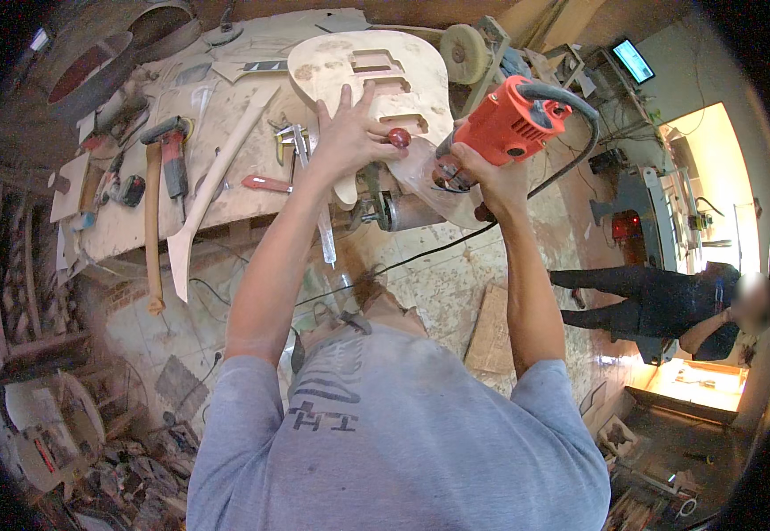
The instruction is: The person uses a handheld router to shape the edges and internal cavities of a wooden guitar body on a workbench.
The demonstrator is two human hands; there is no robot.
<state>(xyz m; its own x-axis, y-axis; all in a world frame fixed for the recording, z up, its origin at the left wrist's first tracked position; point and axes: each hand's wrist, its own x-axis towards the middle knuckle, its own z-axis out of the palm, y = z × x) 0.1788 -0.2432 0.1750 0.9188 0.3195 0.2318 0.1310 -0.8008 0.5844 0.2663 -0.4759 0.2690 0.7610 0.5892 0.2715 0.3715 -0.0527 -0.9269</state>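
A pale wooden electric guitar body with several routed cavities lies on the bench. My left hand rests on it with the fingers spread, its thumb side beside a dark red round knob. My right hand is wrapped round the lower part of a red router with a black cord. The router stands at the right edge of the body, over a clear plastic base plate. Its bit is hidden. A second dark knob shows below my right hand.
On the bench lie a caliper, a red-handled cutter, a red angle grinder and a long wooden neck blank. A black cord crosses below the bench. Another person stands at the right.
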